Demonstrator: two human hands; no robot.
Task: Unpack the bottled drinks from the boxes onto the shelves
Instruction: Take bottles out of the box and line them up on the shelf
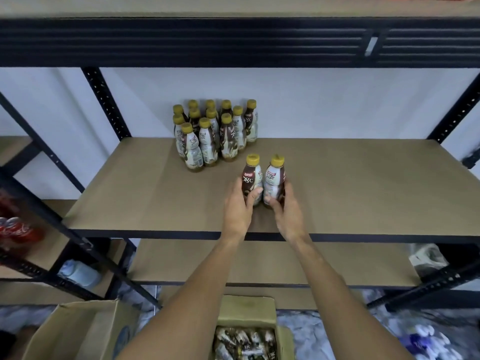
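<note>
1. Two bottled drinks with yellow caps and brown-and-white labels stand upright side by side, touching or nearly so: the left bottle (251, 178) and the right bottle (275, 176). They are over the front half of the tan shelf board (363, 183), a little right of its middle. The hands hide their bases, so I cannot tell whether they rest on the board.
2. The left hand (240, 207) grips the left bottle low on its body, with the fingers curled round the far side and the thumb laid across the label.
3. The right hand (285, 210) holds the right bottle the same way, with curled fingers wrapped round its lower half and the thumb in front.
4. At 11 o'clock from the pair, well apart from it, a cluster of bottles (213, 131) of the same kind stands upright in tight rows at the back of the same board, by the white wall.
5. The rack has a black metal frame. An upper board (233, 6) lies at 12 o'clock and a lower board (272, 263) at 6 o'clock.
6. On the floor at 6 o'clock, between the forearms, an open cardboard box (246, 311) holds more packed bottles (244, 341).
7. A second box (72, 331) stands open at 7 o'clock.
8. Red cola bottles (15, 227) sit on a neighbouring rack at 9 o'clock.
9. A crumpled plastic bag (426, 258) lies at 4 o'clock.
</note>
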